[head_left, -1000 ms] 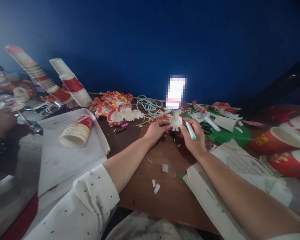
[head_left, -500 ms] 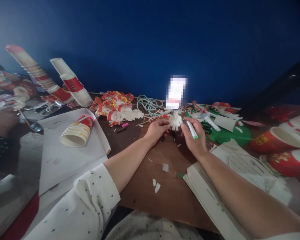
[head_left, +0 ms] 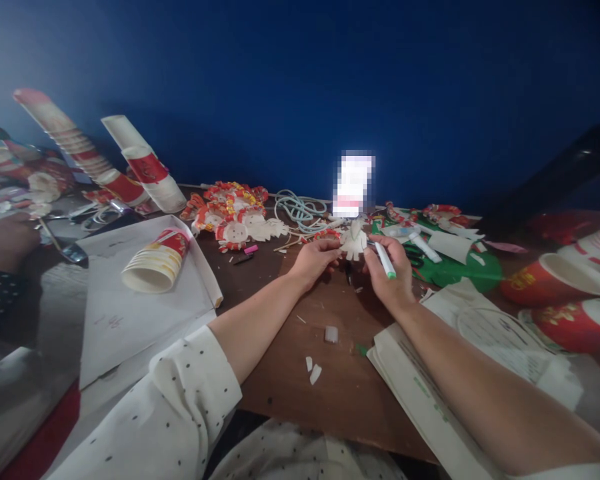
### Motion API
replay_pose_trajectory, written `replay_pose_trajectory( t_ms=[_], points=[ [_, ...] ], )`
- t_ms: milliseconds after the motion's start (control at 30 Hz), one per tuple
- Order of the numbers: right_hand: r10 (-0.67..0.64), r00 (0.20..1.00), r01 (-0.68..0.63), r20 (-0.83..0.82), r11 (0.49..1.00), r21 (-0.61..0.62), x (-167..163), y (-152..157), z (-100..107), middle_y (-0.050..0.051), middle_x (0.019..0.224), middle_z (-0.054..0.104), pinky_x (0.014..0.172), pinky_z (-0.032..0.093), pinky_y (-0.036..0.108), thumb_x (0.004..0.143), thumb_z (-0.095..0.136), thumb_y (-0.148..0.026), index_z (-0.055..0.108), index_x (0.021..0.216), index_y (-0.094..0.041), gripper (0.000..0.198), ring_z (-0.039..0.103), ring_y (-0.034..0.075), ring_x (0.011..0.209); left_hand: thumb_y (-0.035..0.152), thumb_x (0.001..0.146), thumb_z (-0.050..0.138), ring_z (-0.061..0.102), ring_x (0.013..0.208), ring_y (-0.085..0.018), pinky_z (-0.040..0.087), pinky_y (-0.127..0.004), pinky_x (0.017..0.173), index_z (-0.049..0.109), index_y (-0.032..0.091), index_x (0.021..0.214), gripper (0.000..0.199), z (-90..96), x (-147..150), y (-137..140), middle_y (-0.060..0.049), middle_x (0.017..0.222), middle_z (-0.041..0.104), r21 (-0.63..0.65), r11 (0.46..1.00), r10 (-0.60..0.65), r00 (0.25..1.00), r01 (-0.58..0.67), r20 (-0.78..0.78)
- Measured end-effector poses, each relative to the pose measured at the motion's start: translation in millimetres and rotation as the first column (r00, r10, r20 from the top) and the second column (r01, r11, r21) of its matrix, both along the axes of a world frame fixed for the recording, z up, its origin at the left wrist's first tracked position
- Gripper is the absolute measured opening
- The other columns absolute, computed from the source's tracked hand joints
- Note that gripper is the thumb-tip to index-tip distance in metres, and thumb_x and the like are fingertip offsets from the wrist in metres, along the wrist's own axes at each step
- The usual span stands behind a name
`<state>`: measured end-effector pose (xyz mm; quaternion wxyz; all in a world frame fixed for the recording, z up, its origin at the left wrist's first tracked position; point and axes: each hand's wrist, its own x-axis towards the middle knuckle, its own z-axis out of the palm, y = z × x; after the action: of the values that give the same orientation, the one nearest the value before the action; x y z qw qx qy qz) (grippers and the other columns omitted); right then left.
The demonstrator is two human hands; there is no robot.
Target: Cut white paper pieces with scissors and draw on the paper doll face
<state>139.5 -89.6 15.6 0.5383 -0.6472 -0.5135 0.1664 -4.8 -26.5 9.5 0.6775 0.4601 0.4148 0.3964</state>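
Ahead of me, above the brown table, my left hand pinches the left edge of a small white paper cutout with a jagged outline. A white marker with a green end is gripped in my right hand, its green end pointing back toward me. The marker's other end lies close to the cutout's right side; whether it touches is too small to tell. Under the cutout hangs or lies a thin dark object I cannot make out. Behind the cutout stands a bright, blurred-out screen.
Paper cups rest on a white box lid at left, with stacked cups behind. Red-and-white paper crafts and pale blue cord lie at the back. At right are a green sheet, papers and red cups. Another person's hand is far left.
The white cutout has shifted very slightly to the right and sits a little lower. Both hands keep nearly the same place and hold; otherwise the view has barely moved.
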Motion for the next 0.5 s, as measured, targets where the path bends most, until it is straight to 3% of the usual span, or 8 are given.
replay_pose_trajectory(
  t_ms=[133,300,500],
  points=[
    [-0.011,1.000,0.011,0.006,1.000,0.003,0.6,-0.4,-0.1,0.001,0.071,0.065,0.058,0.050,0.034,0.080,0.057,-0.036,0.058,0.108,-0.021,0.031,0.058,0.017,0.054,0.011,0.073,0.066,0.052,0.050,-0.005,0.039,-0.016,0.045,0.067,0.013,0.094,0.021,1.2,-0.2,-0.8,0.001,0.065,0.063,0.005,1.000,-0.025,1.000,0.025,-0.003],
    [-0.020,1.000,0.020,-0.011,1.000,0.017,3.2,1.1,-2.5,0.001,0.075,0.065,0.059,0.050,0.034,0.080,0.058,-0.036,0.058,0.108,-0.021,0.032,0.058,0.017,0.054,0.009,0.073,0.062,0.054,0.053,-0.004,0.041,-0.016,0.046,0.065,0.014,0.102,0.030,3.0,-0.8,-1.7,-0.004,0.085,0.070,0.035,0.995,-0.093,0.996,0.093,-0.010],
    [-0.019,1.000,0.019,0.004,1.000,0.024,2.7,1.2,-2.0,0.002,0.078,0.066,0.061,0.051,0.035,0.079,0.059,-0.035,0.059,0.107,-0.021,0.031,0.059,0.016,0.055,0.016,0.076,0.065,0.055,0.054,-0.007,0.041,-0.018,0.047,0.065,0.011,0.100,0.025,2.9,-0.7,-2.0,-0.001,0.069,0.063,0.085,0.989,-0.121,0.992,0.124,-0.043]
  ],
)
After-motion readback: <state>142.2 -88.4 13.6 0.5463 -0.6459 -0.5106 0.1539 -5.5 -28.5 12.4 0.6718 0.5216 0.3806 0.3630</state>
